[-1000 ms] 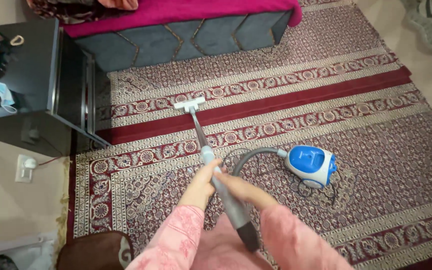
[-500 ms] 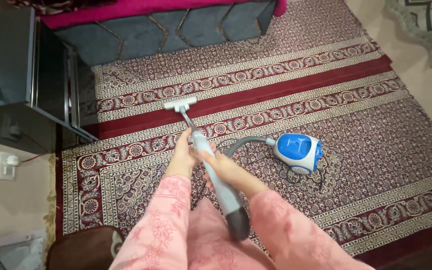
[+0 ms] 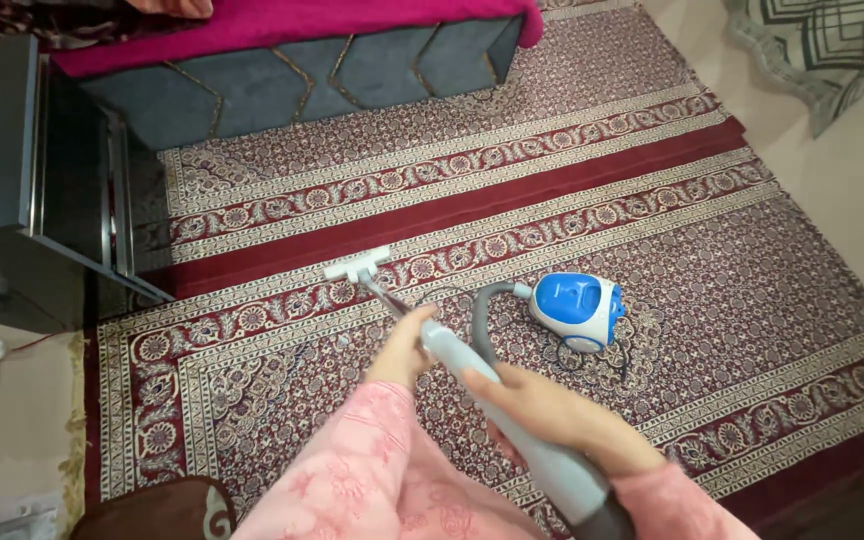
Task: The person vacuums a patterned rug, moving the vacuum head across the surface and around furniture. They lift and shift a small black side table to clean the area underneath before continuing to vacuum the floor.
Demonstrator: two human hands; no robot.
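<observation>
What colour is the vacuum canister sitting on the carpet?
Blue on top with white sides, seen in the head view: the vacuum canister sits on the patterned red carpet.

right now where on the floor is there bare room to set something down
Open rug lies right of the blue canister; another patch sits between the floor nozzle and bed base. It is crowded where the hose meets both hands.

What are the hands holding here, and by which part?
Both hands grip the vacuum cleaner wand: left hand further forward, right hand on its grey handle section.
</observation>
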